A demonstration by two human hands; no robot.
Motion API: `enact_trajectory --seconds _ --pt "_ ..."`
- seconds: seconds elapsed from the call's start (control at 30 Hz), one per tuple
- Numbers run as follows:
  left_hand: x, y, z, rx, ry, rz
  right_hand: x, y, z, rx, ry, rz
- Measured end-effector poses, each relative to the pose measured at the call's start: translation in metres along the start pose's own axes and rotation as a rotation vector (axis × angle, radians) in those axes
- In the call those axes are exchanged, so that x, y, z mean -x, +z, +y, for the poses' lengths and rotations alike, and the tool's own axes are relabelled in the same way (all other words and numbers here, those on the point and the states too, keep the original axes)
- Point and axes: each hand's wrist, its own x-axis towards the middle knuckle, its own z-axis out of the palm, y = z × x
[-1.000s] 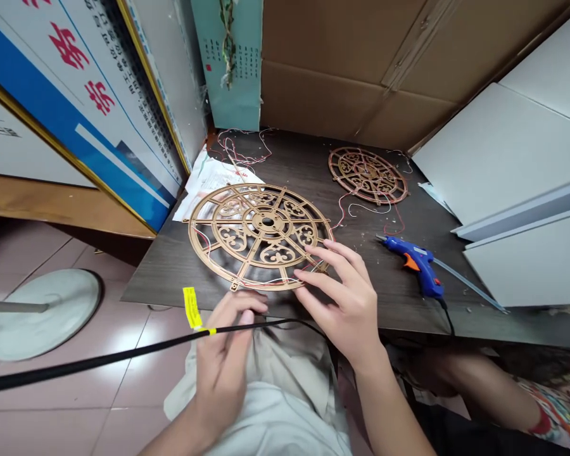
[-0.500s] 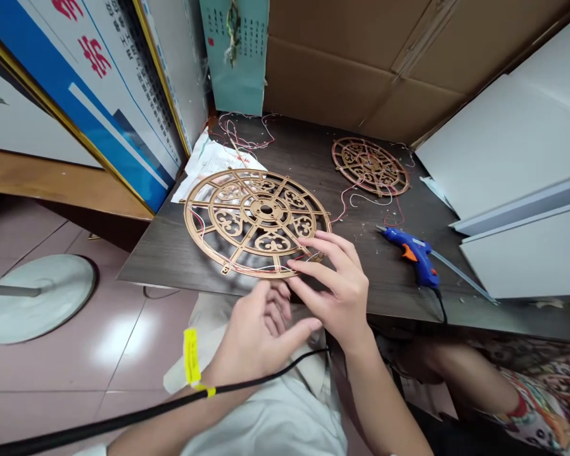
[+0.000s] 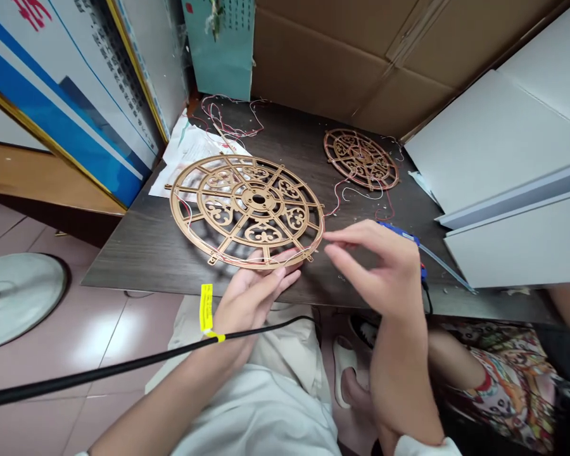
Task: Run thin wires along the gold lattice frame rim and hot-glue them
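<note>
A round, gold-brown openwork disc (image 3: pixel 265 247) with scroll cut-outs lies tilted at the table's near edge. Thin red and white wires (image 3: pixel 241 260) run along its near rim. My left hand (image 3: pixel 251 291) grips that rim, thumb on top and fingers underneath, seen partly through the openings. Beside the disc's right rim is my right hand (image 3: pixel 380 266), its thumb and forefinger slightly apart, the forefinger's tip close to the wire there. Whether that tip touches the wire, I cannot tell.
A second, wired openwork disc (image 3: pixel 361 158) lies at the back right. A blue glue gun (image 3: pixel 399 232) is mostly hidden behind my right hand. White boxes (image 3: pixel 513 158) stand right, paper (image 3: pixel 194 142) lies left, a black cable (image 3: pixel 123 367) crosses my left arm. Another person's leg (image 3: pixel 456 358) shows at right.
My left hand has risen to the disc and taken hold of its near rim. My right hand has left the near rim and moved right, now partly covering the glue gun. The view has shifted.
</note>
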Motion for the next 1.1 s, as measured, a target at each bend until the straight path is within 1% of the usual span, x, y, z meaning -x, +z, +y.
enact_trajectory --seconds 0.07,0.17,0.23,0.33,0.4,0.47,0.6,0.7,0.83,1.0,1.1 --pt "-0.003 0.0 0.001 0.018 -0.009 -0.002 -0.009 -0.009 0.013 -0.019 0.051 -0.114" --pt "-0.008 0.002 -0.001 0.056 -0.008 -0.014 -0.024 -0.012 0.031 -0.083 0.075 -0.307" --pt "-0.012 0.005 -0.002 0.084 0.0 -0.012 -0.033 -0.011 0.039 -0.126 0.064 -0.425" --pt "-0.015 0.009 -0.001 0.144 0.012 0.022 -0.046 -0.011 0.046 -0.152 0.022 -0.609" --pt "-0.015 0.013 0.001 0.187 0.013 0.051 -0.051 -0.012 0.049 -0.16 -0.006 -0.684" --pt "-0.015 0.015 0.004 0.213 -0.007 0.079 -0.055 -0.012 0.049 -0.179 -0.018 -0.695" --pt "-0.017 0.018 0.007 0.264 -0.061 0.143 -0.057 -0.012 0.048 -0.2 -0.009 -0.669" --pt "-0.018 0.018 0.006 0.278 -0.054 0.174 -0.058 -0.01 0.047 -0.186 -0.009 -0.682" --pt "-0.019 0.02 0.006 0.254 -0.065 0.185 -0.061 -0.01 0.044 -0.183 -0.033 -0.686" --pt "-0.02 0.021 0.004 0.238 -0.05 0.179 -0.063 -0.007 0.041 -0.209 -0.026 -0.612" --pt "-0.02 0.021 0.002 0.235 -0.041 0.172 -0.061 -0.003 0.04 -0.224 -0.036 -0.606"
